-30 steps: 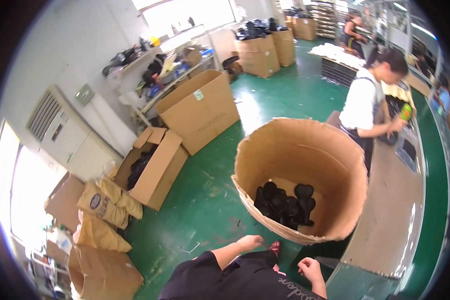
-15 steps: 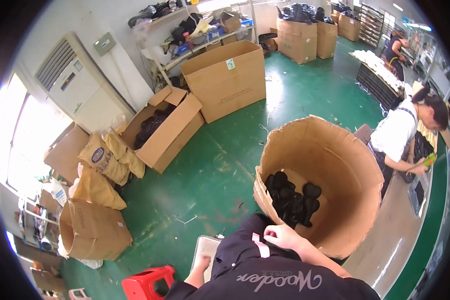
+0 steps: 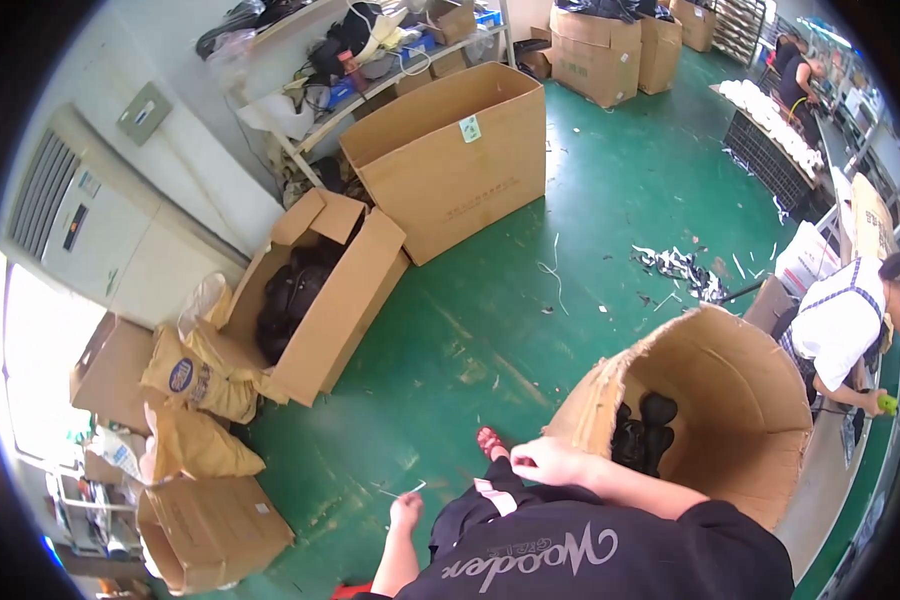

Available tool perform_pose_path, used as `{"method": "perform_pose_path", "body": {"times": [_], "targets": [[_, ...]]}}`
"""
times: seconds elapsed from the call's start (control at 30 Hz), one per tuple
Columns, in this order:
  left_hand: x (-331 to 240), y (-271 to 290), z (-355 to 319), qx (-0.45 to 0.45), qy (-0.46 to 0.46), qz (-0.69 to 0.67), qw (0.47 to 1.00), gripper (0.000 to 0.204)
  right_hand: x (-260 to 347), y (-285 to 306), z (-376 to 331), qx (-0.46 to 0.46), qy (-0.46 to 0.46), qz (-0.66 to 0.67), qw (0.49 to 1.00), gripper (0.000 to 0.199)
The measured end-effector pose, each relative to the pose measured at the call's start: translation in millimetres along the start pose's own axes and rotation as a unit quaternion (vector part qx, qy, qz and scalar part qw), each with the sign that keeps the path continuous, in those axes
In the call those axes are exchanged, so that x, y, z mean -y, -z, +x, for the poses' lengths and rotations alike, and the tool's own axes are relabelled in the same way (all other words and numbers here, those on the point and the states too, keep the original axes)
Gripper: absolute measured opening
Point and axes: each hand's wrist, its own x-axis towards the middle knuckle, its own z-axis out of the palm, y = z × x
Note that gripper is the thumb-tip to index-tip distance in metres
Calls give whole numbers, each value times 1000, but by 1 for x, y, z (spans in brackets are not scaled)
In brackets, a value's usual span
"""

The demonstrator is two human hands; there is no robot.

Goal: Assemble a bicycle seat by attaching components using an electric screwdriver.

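My right hand (image 3: 545,462) is held in front of my body, its fingers loosely bent and apart with nothing seen in them. It is nearest to the torn rim of a tall round cardboard bin (image 3: 735,450). Several black, smooth, rounded pieces (image 3: 650,425) lie inside that bin, partly hidden by its near wall. Lower and to the left, my left hand (image 3: 407,510) hangs over the green floor, curled into a fist with nothing visible in it. A pink-and-white tag (image 3: 495,497) rests against my dark clothing between the two hands.
An open carton of dark items (image 3: 305,375) and a large carton (image 3: 470,200) stand ahead. Yellow sacks (image 3: 205,375) and another carton (image 3: 225,530) are at the left. Scraps (image 3: 680,270) litter the floor. A co-worker in white (image 3: 840,320) works at the right-hand bench.
The view has turned, and the bin now sits lower and farther right in it. A foot has come into view on the floor. The red stool has almost left the picture.
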Motion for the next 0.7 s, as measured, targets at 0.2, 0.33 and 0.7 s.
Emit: {"method": "perform_pose_path", "body": {"times": [0.2, 0.33, 0.7], "targets": [[-206, 41, 74, -23, -83, -112, 990, 23, 9, 90, 133, -78, -1, 3, 997, 13], [-235, 23, 132, 6, -131, -31, 991, 25, -37, 160, 202, -115, 11, -97, 989, 15], [-192, -68, 211, -98, 6, -77, 992, 34, -89, 465, 511, -154, 36, -185, 970, 26]]}}
